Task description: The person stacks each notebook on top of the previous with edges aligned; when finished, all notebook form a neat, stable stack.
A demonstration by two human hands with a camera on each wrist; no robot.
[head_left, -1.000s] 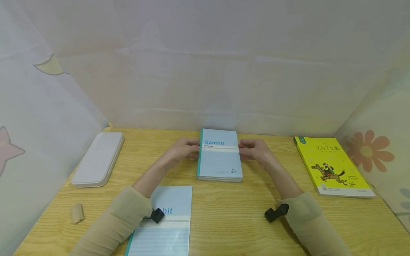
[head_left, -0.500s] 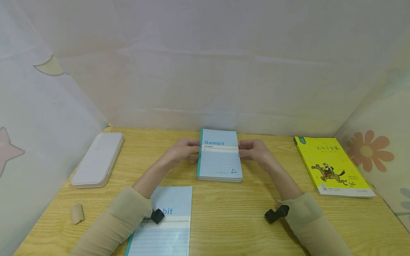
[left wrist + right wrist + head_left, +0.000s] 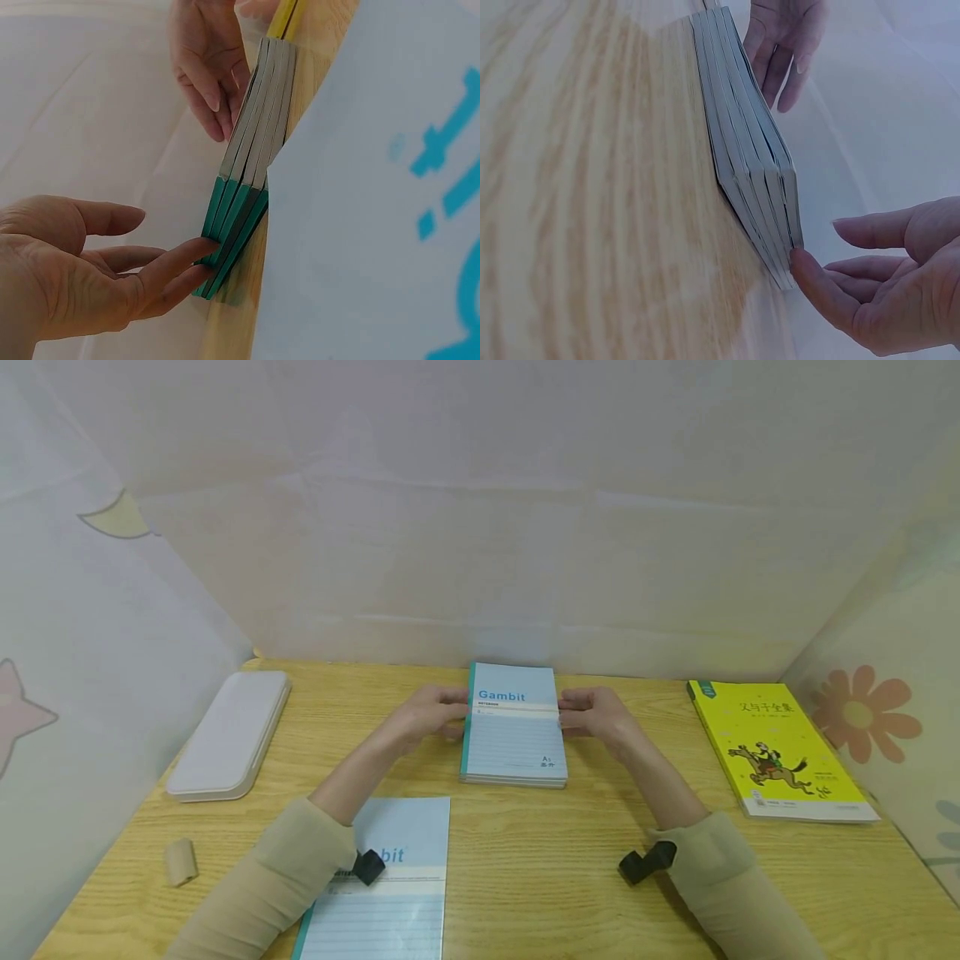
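Note:
A small stack of light blue Gambit notebooks with teal spines lies at the back middle of the table in the head view. My left hand is at its left side, and in the left wrist view the fingertips touch the teal spines. On the opposite side my right hand has its fingertips against the page edges, thumb held apart. Both hands have loosely bent fingers, not wrapped round the stack. Another Gambit notebook lies nearer the front, partly hidden under the left forearm.
A white case lies at the left edge, with a small beige block in front of it. On the right is a yellow book with a horse picture. A pale cloth backdrop rises behind the table.

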